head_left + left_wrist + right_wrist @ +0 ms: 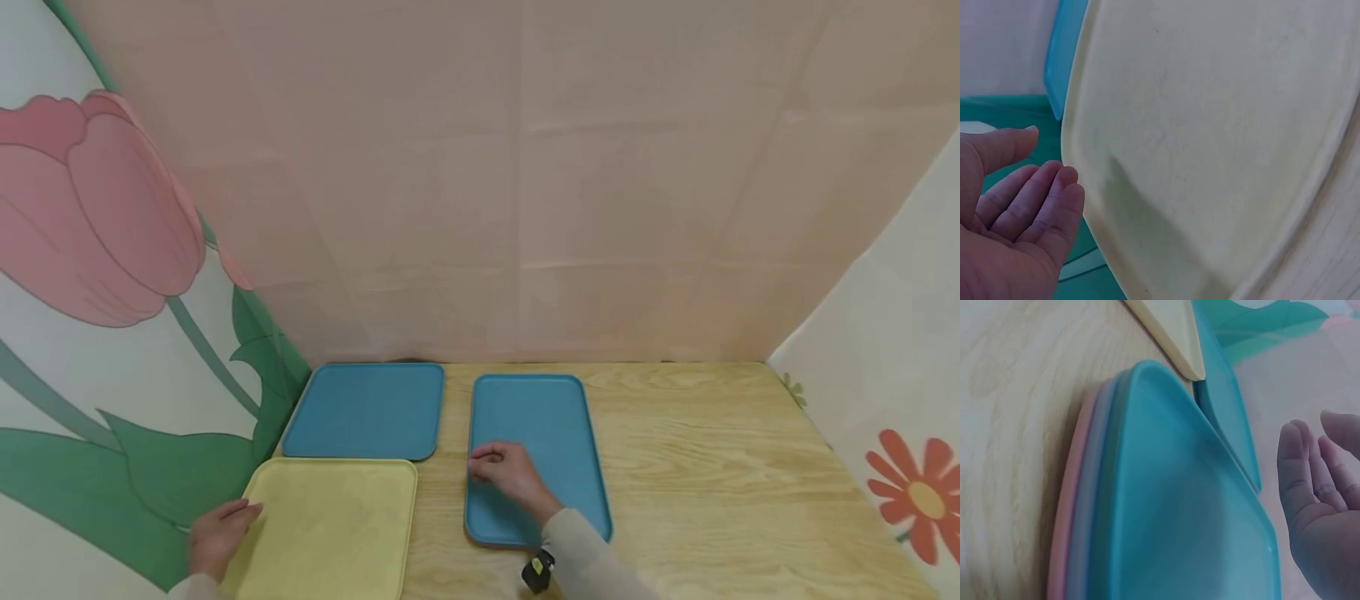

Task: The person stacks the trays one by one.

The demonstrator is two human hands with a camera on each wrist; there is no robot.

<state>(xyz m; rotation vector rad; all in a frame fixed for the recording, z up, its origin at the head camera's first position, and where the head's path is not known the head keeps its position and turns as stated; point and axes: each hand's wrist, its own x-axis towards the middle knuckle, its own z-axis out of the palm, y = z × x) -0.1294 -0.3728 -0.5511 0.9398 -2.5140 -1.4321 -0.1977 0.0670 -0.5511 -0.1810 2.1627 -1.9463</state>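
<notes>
My left hand [217,537] is at the left edge of a yellow tray [337,533], fingers loosely bent, nothing in its grasp. In the left wrist view, a gap shows between the thumb and the fingers [1072,197], which reach the tray's rim. Over a blue tray [536,408] in the middle hovers my right hand [510,475], loosely curled and holding nothing. This blue tray tops a stack; lavender [1088,487] and pink [1069,512] edges show beneath it in the right wrist view.
Behind the yellow tray lies another blue tray [367,408], against the tulip-printed cloth [112,208] on the left. Wooden tabletop [712,467] extends to the right, up to a flower-printed cloth [885,333]. A plain pinkish cloth [525,183] hangs at the back.
</notes>
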